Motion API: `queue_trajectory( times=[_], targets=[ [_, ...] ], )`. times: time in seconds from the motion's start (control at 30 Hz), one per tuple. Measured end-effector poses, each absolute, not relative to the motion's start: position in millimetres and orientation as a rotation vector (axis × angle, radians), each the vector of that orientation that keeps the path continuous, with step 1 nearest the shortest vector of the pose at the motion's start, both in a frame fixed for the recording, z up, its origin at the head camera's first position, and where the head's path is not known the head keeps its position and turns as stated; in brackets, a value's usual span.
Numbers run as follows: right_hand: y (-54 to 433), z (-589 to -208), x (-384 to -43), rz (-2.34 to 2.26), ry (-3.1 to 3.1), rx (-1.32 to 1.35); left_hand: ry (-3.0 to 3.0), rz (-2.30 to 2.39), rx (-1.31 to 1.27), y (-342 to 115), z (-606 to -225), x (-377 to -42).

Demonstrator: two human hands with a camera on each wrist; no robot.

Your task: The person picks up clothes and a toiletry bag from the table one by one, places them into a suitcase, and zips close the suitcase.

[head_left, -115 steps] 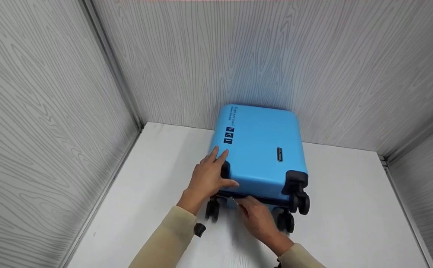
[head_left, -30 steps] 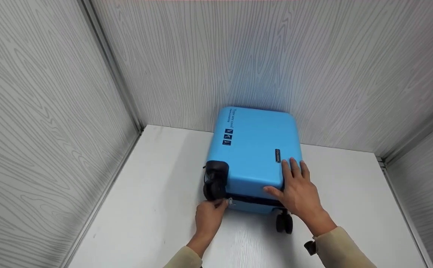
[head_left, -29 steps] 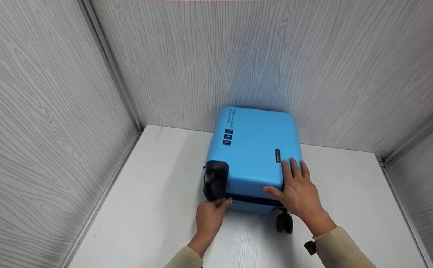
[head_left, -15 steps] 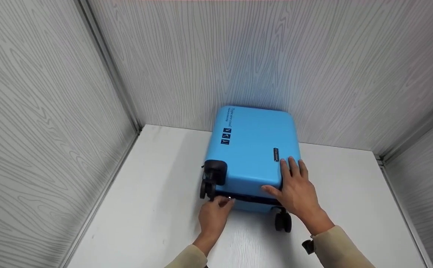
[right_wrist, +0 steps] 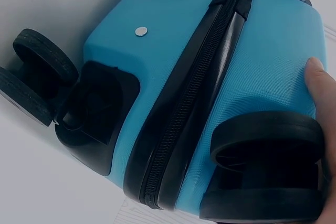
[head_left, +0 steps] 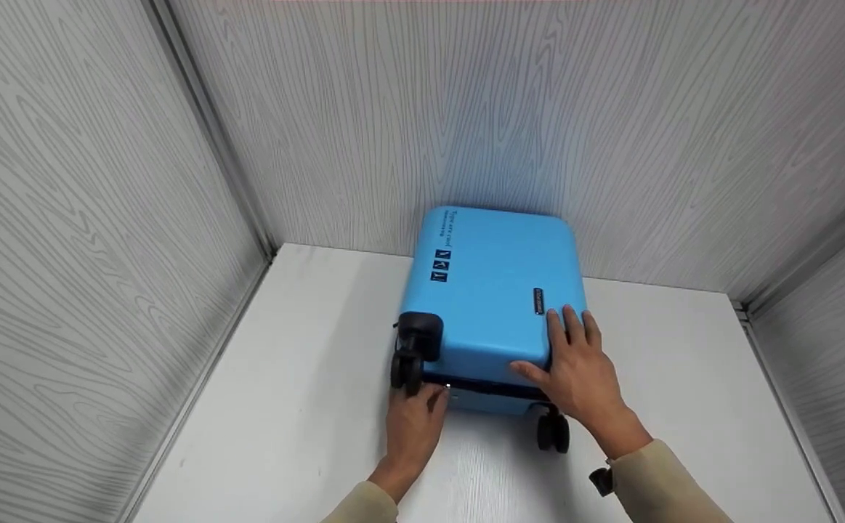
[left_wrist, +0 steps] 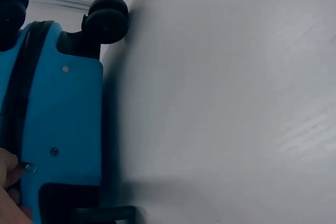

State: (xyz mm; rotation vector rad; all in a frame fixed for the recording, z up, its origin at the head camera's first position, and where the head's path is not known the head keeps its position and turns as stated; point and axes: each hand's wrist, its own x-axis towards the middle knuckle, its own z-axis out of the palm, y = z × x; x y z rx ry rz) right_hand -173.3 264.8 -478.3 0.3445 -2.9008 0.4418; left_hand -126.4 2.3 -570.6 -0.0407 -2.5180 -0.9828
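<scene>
A blue hard-shell suitcase (head_left: 495, 283) lies on its broad side, its wheeled end facing me. Along that end runs a black zipper (right_wrist: 181, 114), closed over the stretch that the right wrist view shows. My left hand (head_left: 413, 425) is at the zipper beside the left upper wheel (head_left: 407, 367). Its thumb and fingers pinch a small metal zipper pull (left_wrist: 30, 168). My right hand (head_left: 583, 378) rests with fingers spread on the suitcase's right front corner, covering the upper wheel there in the head view.
The suitcase lies on a white tabletop (head_left: 306, 349), close to the wood-grain back panel (head_left: 364, 123). Side panels stand at left (head_left: 66, 254) and right (head_left: 829, 349). A lower wheel (head_left: 553, 430) sticks out toward me.
Since the oldest frame the hands have traded places: the left moved from the shell to the zipper, the right from the zipper to the right corner. Lately the left upper wheel swivelled.
</scene>
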Motion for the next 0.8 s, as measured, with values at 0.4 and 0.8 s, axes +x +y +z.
queue_trajectory(
  times=[0.4,0.8],
  targets=[
    [264.5,-478.4,-172.8,0.459,-2.889,0.340,-2.442,-1.025,-0.125,-3.6,-572.9,-129.5],
    [260.3,-480.6,-171.6,0.462,-2.863,0.337,-2.507,-1.134,-0.084,-5.2,-568.4,-129.6]
  ],
)
